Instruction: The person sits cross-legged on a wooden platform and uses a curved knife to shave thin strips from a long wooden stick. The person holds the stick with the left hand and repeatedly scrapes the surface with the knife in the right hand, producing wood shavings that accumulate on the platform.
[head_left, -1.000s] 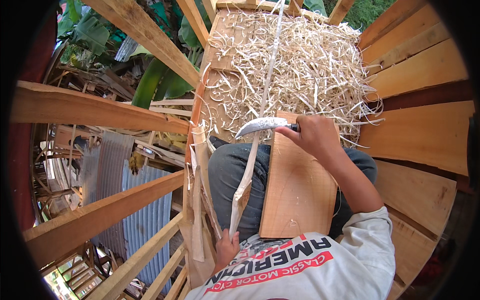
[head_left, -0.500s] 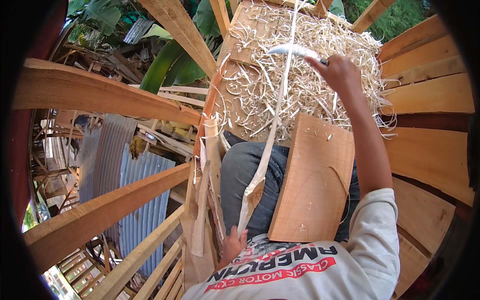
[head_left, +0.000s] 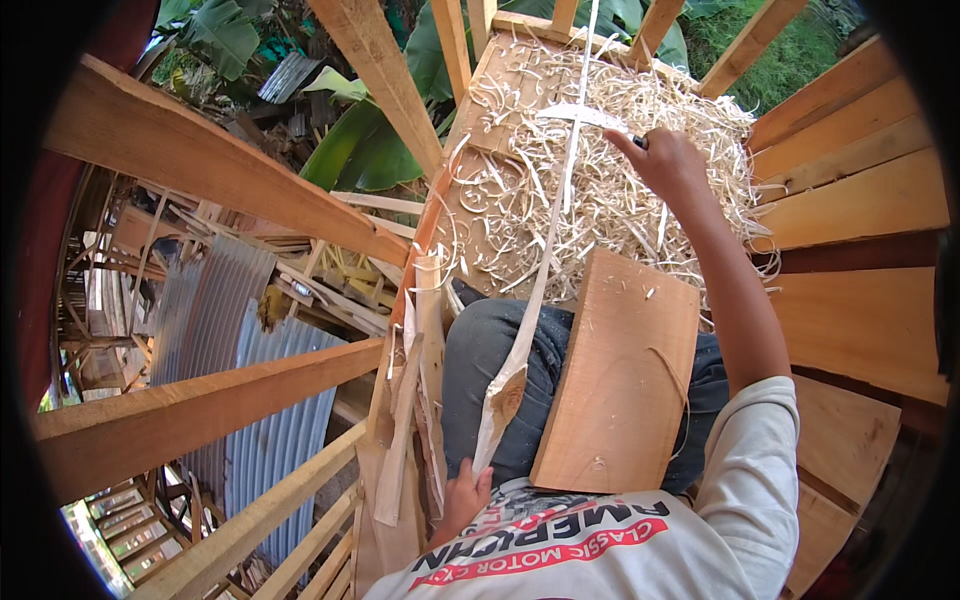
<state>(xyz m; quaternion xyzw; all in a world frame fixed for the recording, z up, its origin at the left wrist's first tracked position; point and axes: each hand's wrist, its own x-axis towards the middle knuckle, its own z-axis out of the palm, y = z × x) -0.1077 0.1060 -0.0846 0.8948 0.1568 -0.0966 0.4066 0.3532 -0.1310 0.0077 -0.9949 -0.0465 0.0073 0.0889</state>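
Observation:
My right hand (head_left: 668, 162) is closed around the dark handle of a knife with a curved, pale blade (head_left: 600, 117). The blade lies across the upper part of a long, thin, whitish wooden stick (head_left: 545, 245). Toward me the stick widens, with a rough brown patch near its lower end. That end is gripped by my left hand (head_left: 467, 495), close to my waist. A thick, smooth wooden board (head_left: 620, 370) rests tilted on my lap, to the right of the stick, with a thin curled shaving on it.
Curly wood shavings (head_left: 650, 110) cover much of the wooden floor ahead. Wooden rails (head_left: 230, 160) run along the left, with corrugated metal sheets (head_left: 280, 400) beyond them. Scrap wood pieces (head_left: 405, 430) lean beside my left leg. Plank walling (head_left: 850, 210) stands on the right.
The whole view has shifted slightly, so the floor and board sit lower in the picture. Both hands keep their grips, and the knife blade still crosses the stick.

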